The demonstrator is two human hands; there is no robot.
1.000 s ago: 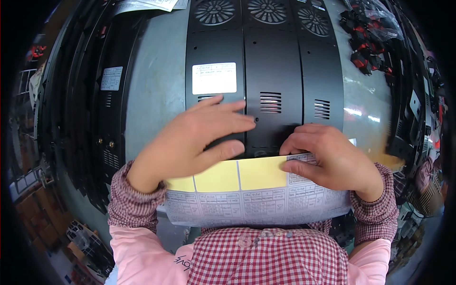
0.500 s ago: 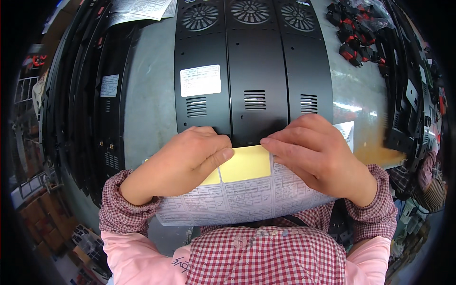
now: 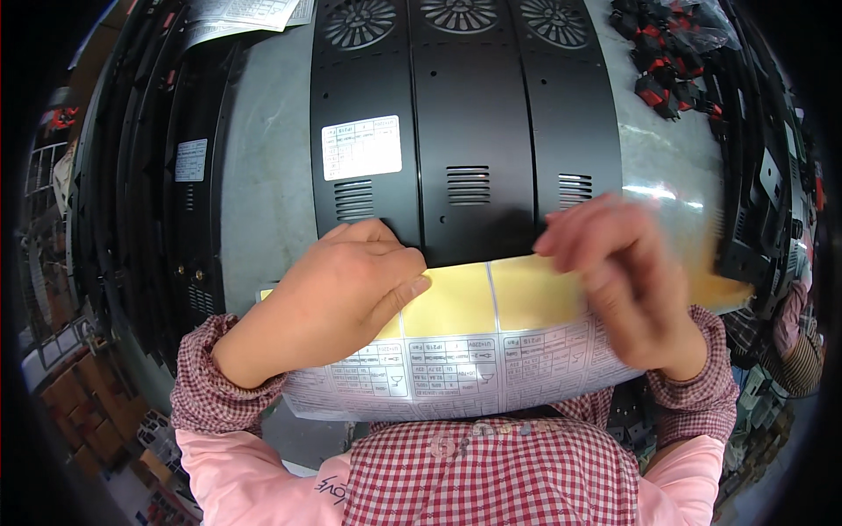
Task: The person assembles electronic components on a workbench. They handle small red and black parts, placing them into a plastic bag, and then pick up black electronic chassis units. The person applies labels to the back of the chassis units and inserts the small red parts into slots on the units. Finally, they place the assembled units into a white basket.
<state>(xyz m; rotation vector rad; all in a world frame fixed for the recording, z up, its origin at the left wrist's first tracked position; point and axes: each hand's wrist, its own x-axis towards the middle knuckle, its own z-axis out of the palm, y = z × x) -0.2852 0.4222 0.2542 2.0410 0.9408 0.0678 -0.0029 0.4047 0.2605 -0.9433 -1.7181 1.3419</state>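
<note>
My left hand (image 3: 338,294) pinches the upper edge of a sheet of labels (image 3: 412,386) between thumb and bent fingers. The sheet's printed rows lie toward me, and a bare yellow backing strip (image 3: 452,298) runs along its far edge. My right hand (image 3: 627,280) hovers over the right part of the sheet, smeared by motion; whether it holds anything is unclear. Just beyond the sheet lie three long black metal casings (image 3: 474,114) side by side, with slotted vents and round fan grilles. A white label (image 3: 361,147) sits on the left casing.
More black casings (image 3: 197,210) stand in a row at the left, one with a label. Printed papers (image 3: 241,17) lie at the far left of the metal table (image 3: 263,158). Black-and-red parts (image 3: 662,74) are piled at the far right, beside further black metal pieces (image 3: 763,193).
My right hand has moved right and away from the middle of the sheet's edge, uncovering more yellow backing. My left hand keeps its pinch. The view has shifted slightly.
</note>
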